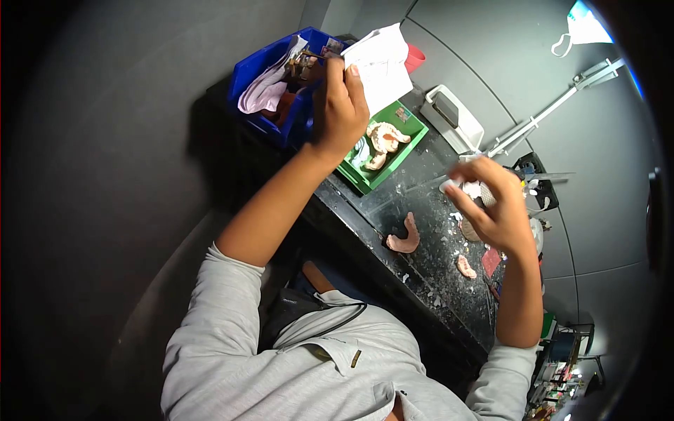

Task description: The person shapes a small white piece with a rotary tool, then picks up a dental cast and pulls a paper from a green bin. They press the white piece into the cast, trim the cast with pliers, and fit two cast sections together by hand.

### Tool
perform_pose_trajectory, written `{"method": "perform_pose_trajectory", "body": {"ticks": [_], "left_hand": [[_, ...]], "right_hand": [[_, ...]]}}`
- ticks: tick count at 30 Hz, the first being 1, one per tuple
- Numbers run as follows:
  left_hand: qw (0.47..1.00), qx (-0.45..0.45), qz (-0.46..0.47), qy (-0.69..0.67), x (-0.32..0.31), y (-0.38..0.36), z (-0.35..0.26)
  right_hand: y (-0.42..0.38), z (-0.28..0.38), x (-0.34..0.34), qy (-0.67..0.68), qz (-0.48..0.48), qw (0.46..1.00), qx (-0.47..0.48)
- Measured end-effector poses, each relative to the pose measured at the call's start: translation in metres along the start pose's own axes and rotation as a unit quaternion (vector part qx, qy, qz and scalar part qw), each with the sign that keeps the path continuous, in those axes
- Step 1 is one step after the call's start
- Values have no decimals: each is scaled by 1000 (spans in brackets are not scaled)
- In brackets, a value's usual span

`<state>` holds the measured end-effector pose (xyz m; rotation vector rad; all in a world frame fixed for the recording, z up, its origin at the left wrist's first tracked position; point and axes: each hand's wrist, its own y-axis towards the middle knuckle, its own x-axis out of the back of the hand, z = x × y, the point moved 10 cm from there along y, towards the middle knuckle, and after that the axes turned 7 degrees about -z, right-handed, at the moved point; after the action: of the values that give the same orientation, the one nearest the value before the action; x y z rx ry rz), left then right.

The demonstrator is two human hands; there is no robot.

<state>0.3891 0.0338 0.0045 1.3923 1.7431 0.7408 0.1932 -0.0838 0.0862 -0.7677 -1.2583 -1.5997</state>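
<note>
My left hand (342,109) is raised over the bins, with thumb and fingers closed on a folded sheet of white paper (382,67). Below the paper, a green bin (393,163) holds cream-coloured dental casts (385,137) and a pale green piece. My right hand (500,203) hovers above the bench's right part, fingers curved and apart from the thumb, slightly blurred. I see nothing clearly held in it. A pink U-shaped dental piece (407,238) lies near the bench's front edge, and a smaller tooth-arch piece (465,266) lies below my right hand.
A blue bin (242,77) with pink cloth or paper stands at the left. Behind are a white-rimmed tray (474,130), a red container (415,57) and a metal lamp arm (540,121). White crumbs and a pink sheet (491,262) lie on the dark bench (372,210). A face mask (586,28) hangs at the upper right.
</note>
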Motion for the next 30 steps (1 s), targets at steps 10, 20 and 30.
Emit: {"method": "perform_pose_trajectory", "body": {"ticks": [10, 20, 30], "left_hand": [[996, 46, -38, -70, 18, -26, 33], [996, 44, -42, -70, 24, -23, 29], [994, 63, -28, -82, 23, -24, 30]], "right_hand": [[100, -84, -118, -178, 138, 966, -130], [122, -101, -127, -113, 138, 974, -141], [122, -115, -169, -201, 317, 924, -74]]}}
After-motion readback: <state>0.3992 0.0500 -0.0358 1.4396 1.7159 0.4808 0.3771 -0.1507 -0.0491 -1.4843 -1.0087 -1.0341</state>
